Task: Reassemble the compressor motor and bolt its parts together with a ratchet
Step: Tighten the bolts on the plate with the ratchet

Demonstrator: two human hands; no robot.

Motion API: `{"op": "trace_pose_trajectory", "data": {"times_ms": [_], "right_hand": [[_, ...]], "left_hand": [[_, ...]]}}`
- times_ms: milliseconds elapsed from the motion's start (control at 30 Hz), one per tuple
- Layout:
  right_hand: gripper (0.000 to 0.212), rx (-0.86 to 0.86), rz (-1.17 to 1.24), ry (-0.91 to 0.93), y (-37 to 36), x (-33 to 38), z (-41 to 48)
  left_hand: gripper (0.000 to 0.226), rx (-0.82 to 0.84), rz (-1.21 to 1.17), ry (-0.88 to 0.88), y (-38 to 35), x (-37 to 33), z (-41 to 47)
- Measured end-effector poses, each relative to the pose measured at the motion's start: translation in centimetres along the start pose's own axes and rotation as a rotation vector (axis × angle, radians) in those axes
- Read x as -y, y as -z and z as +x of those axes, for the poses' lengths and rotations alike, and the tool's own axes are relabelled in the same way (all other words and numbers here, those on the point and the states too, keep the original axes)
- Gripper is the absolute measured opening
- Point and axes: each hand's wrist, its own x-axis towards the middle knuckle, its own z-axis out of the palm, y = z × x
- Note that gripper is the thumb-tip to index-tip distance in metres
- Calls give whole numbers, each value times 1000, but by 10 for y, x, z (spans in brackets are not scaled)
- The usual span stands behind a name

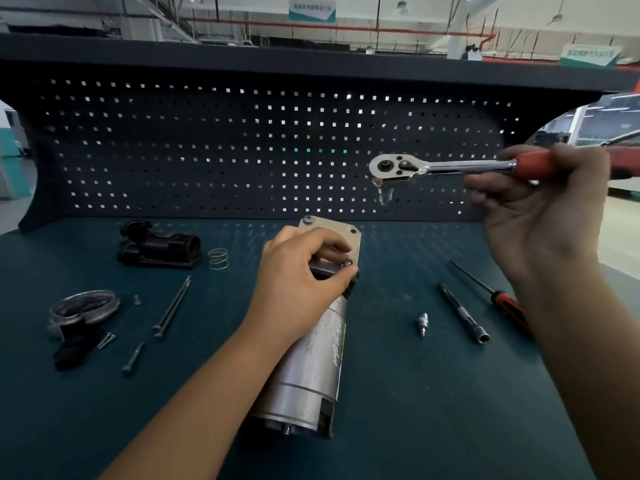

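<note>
The compressor motor (311, 368) lies on its side on the teal worktop (398, 427). Its long axis runs away from the person and leans slightly right, with the round capped end nearest and partly in shadow. Farther up the silver body, the left hand (301, 282) rests on the motor with fingers curled, thumb and forefinger pinching a small bolt (348, 263) at the near right corner of the beige end plate (332, 228). This hand hides the joint between body and plate. To the right on the worktop lie a short socket bit (423, 322), an extension bar (464, 313) and a screwdriver (485, 289), whose handle is cut off by the right forearm. To the left are long bolts (173, 303), a spring (218, 258) and a black housing (159, 249). Raised in front of the pegboard (242, 143), the right hand (540, 216) grips the ratchet (433, 168) round its red handle. The ratchet's head points left and its blurred bit points down.
</note>
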Motion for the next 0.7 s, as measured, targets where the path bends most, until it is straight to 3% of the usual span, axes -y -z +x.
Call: {"op": "trace_pose_trajectory", "data": {"times_ms": [67, 267, 700], "right_hand": [[57, -48, 126, -78, -2, -10, 3], [31, -45, 247, -258, -8, -45, 10], [37, -17, 263, -296, -11, -64, 24]], "left_hand": [[29, 4, 15, 23, 0, 1, 0], [32, 26, 45, 35, -3, 5, 0], [26, 40, 31, 47, -2, 10, -1]]}}
